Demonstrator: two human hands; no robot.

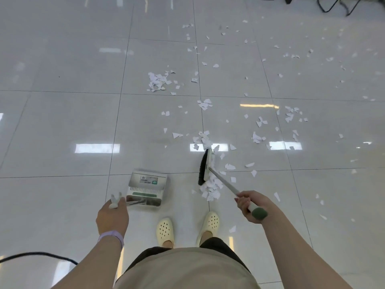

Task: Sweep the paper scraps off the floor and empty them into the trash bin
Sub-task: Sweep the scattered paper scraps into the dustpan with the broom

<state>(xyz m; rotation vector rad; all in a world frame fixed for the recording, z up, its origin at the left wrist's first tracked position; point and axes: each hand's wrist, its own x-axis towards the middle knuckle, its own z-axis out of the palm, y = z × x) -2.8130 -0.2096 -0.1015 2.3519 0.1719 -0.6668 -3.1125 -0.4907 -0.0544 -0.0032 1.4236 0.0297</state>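
Note:
White paper scraps (pixel 210 189) lie in a small heap beside the broom head, and more are strewn across the tiled floor toward the far right. Another heap of scraps (pixel 157 81) sits farther ahead. My right hand (pixel 249 206) grips the broom handle near its green end. The broom head (pixel 205 166), black bristles on a white back, stands on the floor right of the dustpan. My left hand (pixel 112 216) holds the top of the dustpan's handle. The grey-white dustpan (pixel 146 187) rests on the floor in front of my left foot.
My feet in cream clogs (pixel 165 229) stand just behind the dustpan and the broom. A black cable (pixel 39 255) runs along the floor at the lower left. Black chair legs (pixel 333 4) show at the top right. No trash bin is in view.

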